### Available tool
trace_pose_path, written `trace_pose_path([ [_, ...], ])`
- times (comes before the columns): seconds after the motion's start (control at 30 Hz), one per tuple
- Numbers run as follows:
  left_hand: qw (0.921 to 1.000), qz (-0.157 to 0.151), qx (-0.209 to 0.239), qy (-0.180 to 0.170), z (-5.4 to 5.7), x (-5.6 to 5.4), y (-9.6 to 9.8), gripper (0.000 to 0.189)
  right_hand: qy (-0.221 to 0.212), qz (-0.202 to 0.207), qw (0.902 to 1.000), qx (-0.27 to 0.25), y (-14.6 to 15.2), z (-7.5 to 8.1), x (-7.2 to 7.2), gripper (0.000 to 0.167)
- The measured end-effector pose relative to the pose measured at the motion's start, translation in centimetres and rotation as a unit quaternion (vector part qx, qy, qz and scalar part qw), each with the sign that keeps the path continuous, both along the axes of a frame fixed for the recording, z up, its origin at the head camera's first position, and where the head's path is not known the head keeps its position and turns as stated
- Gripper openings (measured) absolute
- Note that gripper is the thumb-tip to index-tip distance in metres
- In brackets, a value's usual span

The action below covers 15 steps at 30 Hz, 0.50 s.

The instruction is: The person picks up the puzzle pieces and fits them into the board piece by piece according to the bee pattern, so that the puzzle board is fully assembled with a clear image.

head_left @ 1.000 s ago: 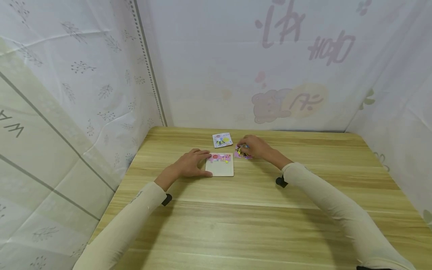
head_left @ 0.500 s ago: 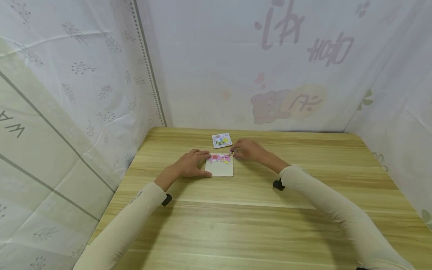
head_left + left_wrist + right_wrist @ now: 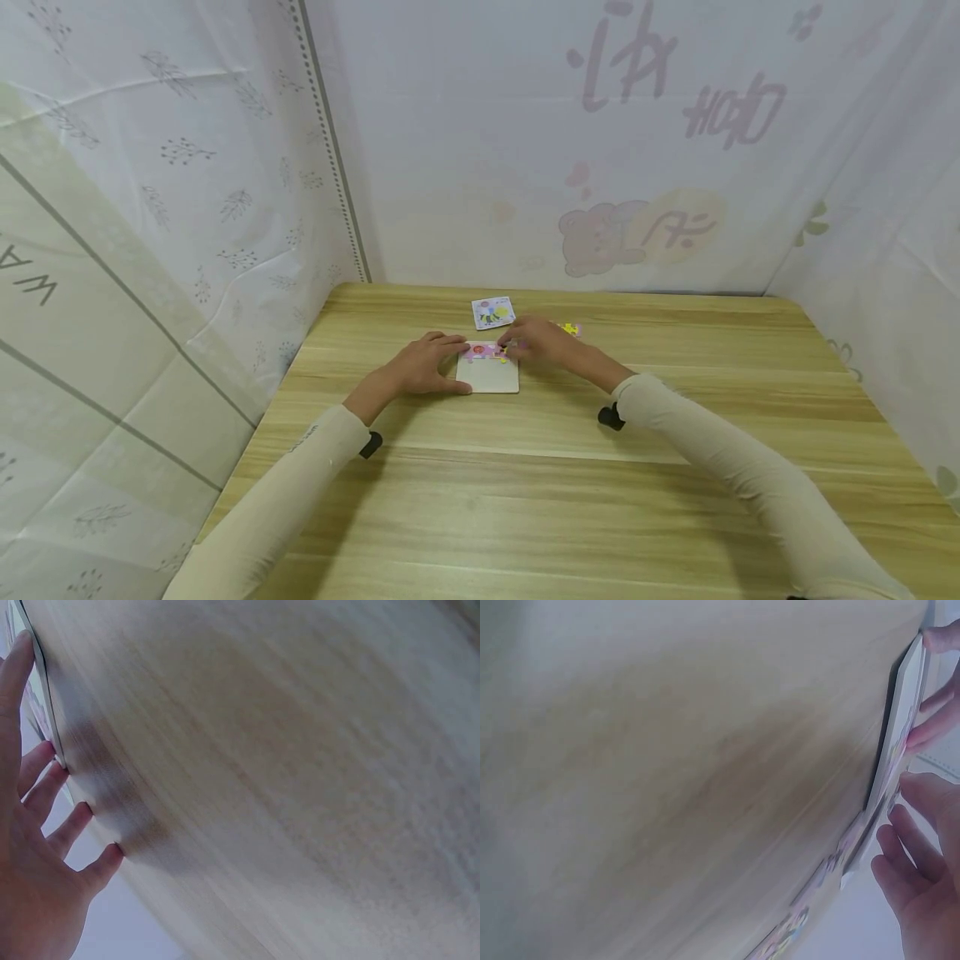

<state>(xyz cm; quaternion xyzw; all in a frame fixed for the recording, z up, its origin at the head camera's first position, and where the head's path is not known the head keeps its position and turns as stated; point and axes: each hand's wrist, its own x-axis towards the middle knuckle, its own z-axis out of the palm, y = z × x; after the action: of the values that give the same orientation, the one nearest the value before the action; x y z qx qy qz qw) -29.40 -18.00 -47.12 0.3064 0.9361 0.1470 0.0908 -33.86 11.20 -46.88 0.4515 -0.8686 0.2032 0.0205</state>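
A square, pale puzzle board [image 3: 489, 381] lies flat on the wooden table, with pink puzzle pieces [image 3: 478, 350] along its far side. My left hand [image 3: 422, 364] rests spread at the board's left side, thumb at the near corner and fingertips at the far corner; in the left wrist view, its outer fingertips touch the tabletop. Over the board's far right corner, my right hand [image 3: 546, 341] pinches a small puzzle piece [image 3: 893, 799] between thumb and forefinger. The fingers cover most of that piece, so its picture is hidden.
Behind the board lies a white picture card [image 3: 494, 312] showing a bee. Loose pink and yellow puzzle pieces [image 3: 572, 329] lie to the right, partly behind the right hand. A printed cloth [image 3: 465, 167] hangs along the table's [image 3: 480, 500] far edge.
My right hand has picked up a puzzle piece from the loose ones at the right and moved left with it to the board's far right corner. My left hand stays in place.
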Motion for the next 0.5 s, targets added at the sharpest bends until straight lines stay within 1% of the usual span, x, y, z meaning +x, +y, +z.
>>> trace_pose_path([
  [0.13,1.0000,0.001,0.000,0.000,0.0,0.0,0.0,0.093,0.004,0.011,0.9999,0.011,-0.7,-0.2,0.0,0.018],
  [0.2,1.0000,0.001,0.001,-0.001,0.0,0.0,0.0,0.093,0.007,0.011,0.9997,0.019,-1.1,-0.4,0.1,0.017],
  [0.37,1.0000,-0.001,-0.004,-0.003,-0.1,-0.1,0.0,0.094,-0.014,0.002,0.9996,0.025,-2.0,-0.3,0.5,0.017],
  [0.5,1.0000,-0.005,-0.001,0.004,-0.2,-0.1,-0.1,0.093,-0.021,0.010,0.9995,0.020,-2.6,-0.1,0.9,0.017],
])
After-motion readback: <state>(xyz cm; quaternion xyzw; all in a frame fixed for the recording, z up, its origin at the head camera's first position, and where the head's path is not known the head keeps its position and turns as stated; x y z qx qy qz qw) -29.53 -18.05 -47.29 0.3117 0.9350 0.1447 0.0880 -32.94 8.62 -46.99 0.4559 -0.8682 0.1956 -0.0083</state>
